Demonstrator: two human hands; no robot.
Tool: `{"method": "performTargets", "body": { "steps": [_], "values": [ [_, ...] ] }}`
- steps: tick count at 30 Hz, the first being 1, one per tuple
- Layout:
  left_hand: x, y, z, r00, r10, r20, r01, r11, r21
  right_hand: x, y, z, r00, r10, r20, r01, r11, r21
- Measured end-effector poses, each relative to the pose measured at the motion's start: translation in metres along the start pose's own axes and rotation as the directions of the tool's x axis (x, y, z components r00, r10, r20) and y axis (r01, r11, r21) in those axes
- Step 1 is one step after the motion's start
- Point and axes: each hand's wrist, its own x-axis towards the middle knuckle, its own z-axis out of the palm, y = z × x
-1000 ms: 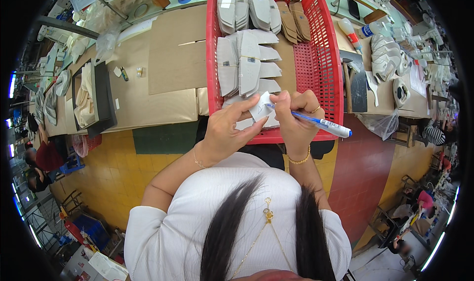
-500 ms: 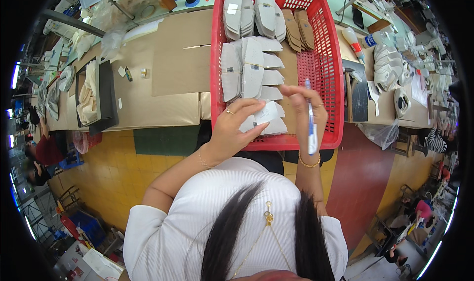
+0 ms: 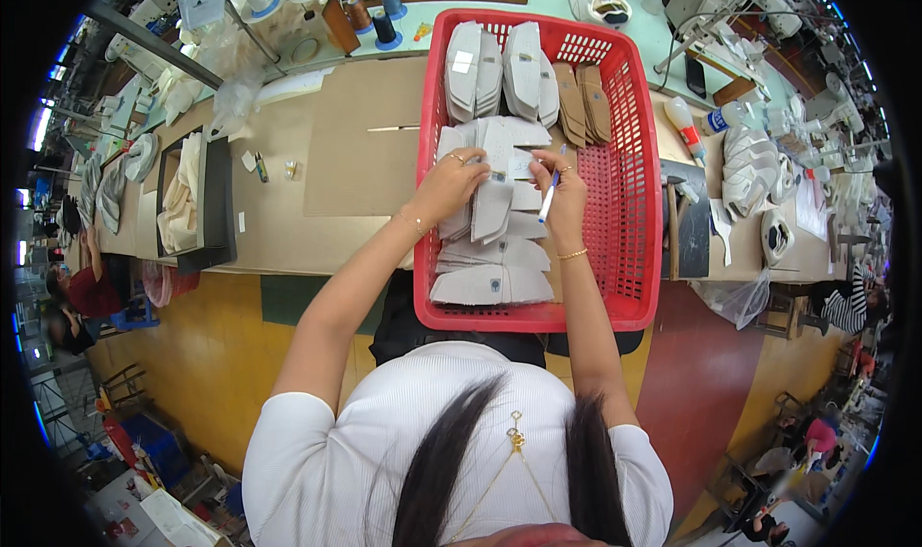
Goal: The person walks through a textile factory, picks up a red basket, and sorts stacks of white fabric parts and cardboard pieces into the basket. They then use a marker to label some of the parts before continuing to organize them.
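A red plastic basket (image 3: 636, 192) holds several banded bundles of light grey cut pieces that look like shoe-upper parts. My left hand (image 3: 449, 187) is closed at the fingertips on the left edge of a middle grey bundle (image 3: 493, 206). My right hand (image 3: 565, 199) grips a white and blue pen (image 3: 548, 201) slanting down from its fingers. Its fingertips are beside a small white paper slip (image 3: 523, 164), and I cannot tell whether they pinch it. Nearest me lies another grey bundle (image 3: 490, 286) with a small dark mark.
Brown bundles (image 3: 583, 105) stand at the basket's far right. On the left of the table is a dark box (image 3: 219, 201) with cream cloth. Thread spools (image 3: 387, 30) stand behind. To the right are a hammer (image 3: 675, 216), a bottle (image 3: 684, 124) and white shoe parts (image 3: 751, 168).
The basket appears lower in view. Both hands have gone from the nearest bundle to a middle one farther in. The white slip no longer shows on the nearest bundle.
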Motion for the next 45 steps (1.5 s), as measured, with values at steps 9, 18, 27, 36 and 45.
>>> {"method": "performTargets", "body": {
  "steps": [9,18,27,36,45],
  "values": [
    [0.039,-0.009,-0.008,0.804,0.261,0.534,-0.481,0.813,0.328,0.04,0.036,0.012,0.989,-0.045,0.139,0.057,0.995,-0.082],
    [0.033,-0.018,-0.004,0.841,0.316,0.439,-0.46,0.845,0.272,0.043,0.045,0.021,0.963,-0.143,0.229,0.179,0.973,-0.143],
    [0.025,-0.032,0.006,0.904,0.309,0.296,-0.383,0.893,0.237,0.041,0.031,0.023,0.912,-0.136,0.387,0.268,0.913,-0.309],
    [-0.013,0.028,-0.024,0.99,0.033,0.136,-0.033,0.999,-0.002,0.003,0.029,-0.026,0.983,-0.13,0.131,0.116,0.987,0.113],
    [-0.083,0.061,-0.028,0.987,-0.017,0.157,0.013,0.999,0.03,-0.036,0.012,-0.077,0.965,0.171,-0.198,-0.131,0.971,0.199]
  ]
}}
